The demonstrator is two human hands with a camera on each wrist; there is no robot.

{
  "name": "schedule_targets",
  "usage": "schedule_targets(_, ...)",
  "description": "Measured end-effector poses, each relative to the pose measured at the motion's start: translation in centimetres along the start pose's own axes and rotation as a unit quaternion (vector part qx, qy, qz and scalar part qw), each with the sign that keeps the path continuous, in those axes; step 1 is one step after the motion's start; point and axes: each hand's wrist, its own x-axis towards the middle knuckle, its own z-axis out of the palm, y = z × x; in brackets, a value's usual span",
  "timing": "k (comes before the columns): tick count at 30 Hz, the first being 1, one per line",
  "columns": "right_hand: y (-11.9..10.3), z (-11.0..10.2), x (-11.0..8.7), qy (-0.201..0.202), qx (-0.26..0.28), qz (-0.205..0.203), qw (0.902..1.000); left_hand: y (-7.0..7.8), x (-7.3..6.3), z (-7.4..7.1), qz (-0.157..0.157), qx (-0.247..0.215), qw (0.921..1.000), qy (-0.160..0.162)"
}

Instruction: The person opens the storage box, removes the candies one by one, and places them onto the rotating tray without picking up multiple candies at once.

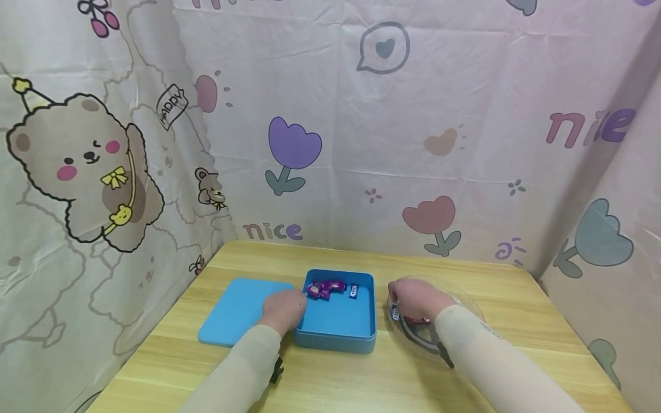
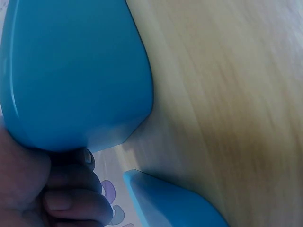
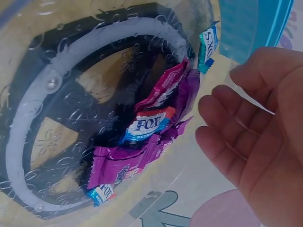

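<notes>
My left hand (image 1: 285, 310) is at the left wall of a blue open box (image 1: 335, 321). In the left wrist view its curled fingers (image 2: 78, 205) hold the box at a corner, the thumb tip hidden. Inside the box lie several purple-wrapped candies (image 1: 324, 289) and a small blue-and-white candy (image 1: 353, 291). My right hand (image 1: 418, 297) hovers over a clear round bowl (image 1: 467, 304), fingers loosely bent and holding nothing. In the right wrist view the bowl contains purple-wrapped candies (image 3: 123, 163), a Fox's candy (image 3: 149, 124) and a blue-green candy (image 3: 207, 47) near the fingertips.
A flat light-blue lid (image 1: 232, 315) lies on the wooden table (image 1: 341, 384) left of the box. Under or in the clear bowl shows a dark, spoked ring (image 3: 23, 123) with a grey band. A printed curtain (image 1: 341, 189) hangs behind the table and along both sides.
</notes>
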Motion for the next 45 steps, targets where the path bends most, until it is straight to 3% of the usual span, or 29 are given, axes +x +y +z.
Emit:
schedule_targets(9, -1.4, -0.4, 1.0, 0.055, 0.014, -0.012, 0.9983, 0.0, 0.1, -0.2, 0.0, -0.001, 1.0, 0.002)
schedule_targets(16, -3.2, 0.3, 2.1, 0.135, -0.022, -0.054, 0.9892, 0.0, 0.0, -0.1, 0.009, 0.014, 0.9998, 0.006)
schedule_targets(21, -4.6, 0.3, 2.8, 0.156, -0.03, -0.07, 0.9848, 0.0, 0.2, 0.0, 0.012, 0.012, 0.9998, 0.007)
schedule_targets(29, -6.6, 0.8, 4.3, 0.135, -0.035, -0.064, 0.9882, 0.0, 0.4, 0.1, 0.0, 0.002, 1.0, 0.009)
schedule_targets(39, -8.5, 1.9, 5.3, 0.065, -0.085, -0.042, 0.9933, -0.1, 0.0, 0.1, -0.002, -0.004, 0.9999, 0.015)
schedule_targets(45, -9.1, 2.5, 5.6, 0.049, -0.113, -0.031, 0.9919, -0.1, -0.2, 0.0, -0.003, 0.0, 0.9999, 0.011)
